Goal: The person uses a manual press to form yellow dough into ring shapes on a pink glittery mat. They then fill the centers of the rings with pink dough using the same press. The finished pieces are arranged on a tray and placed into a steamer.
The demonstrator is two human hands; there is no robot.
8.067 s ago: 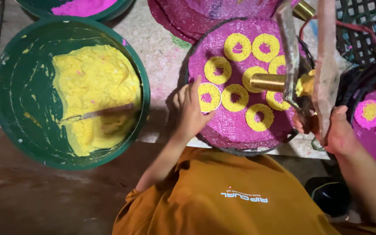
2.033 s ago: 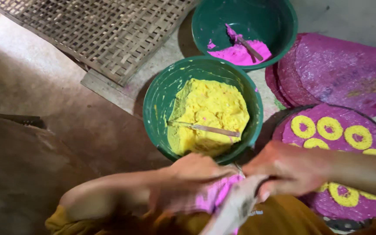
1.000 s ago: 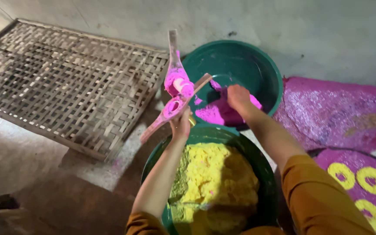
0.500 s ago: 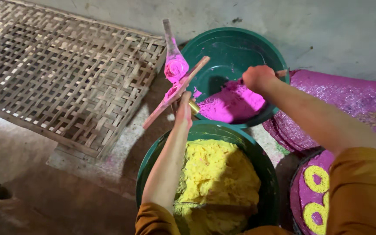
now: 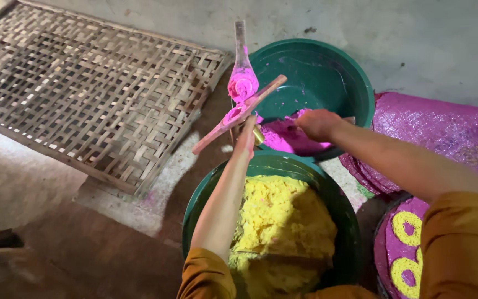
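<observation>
My left hand holds up a wooden press with its two long arms spread apart, smeared with pink dough, with a brass part below. My right hand reaches into the far green basin and rests on the pink dough there; its fingers are closed, and what they hold is hidden. Under my left arm sits a nearer green basin full of yellow dough.
A woven bamboo mat lies on the floor at the left. Pink woven sheets lie at the right, and a round pink tray with yellow dough rings sits at the lower right. A grey wall runs behind.
My right hand has gone lower into the pink dough basin. The left hand keeps the pink-smeared press raised; the view has shifted slightly.
</observation>
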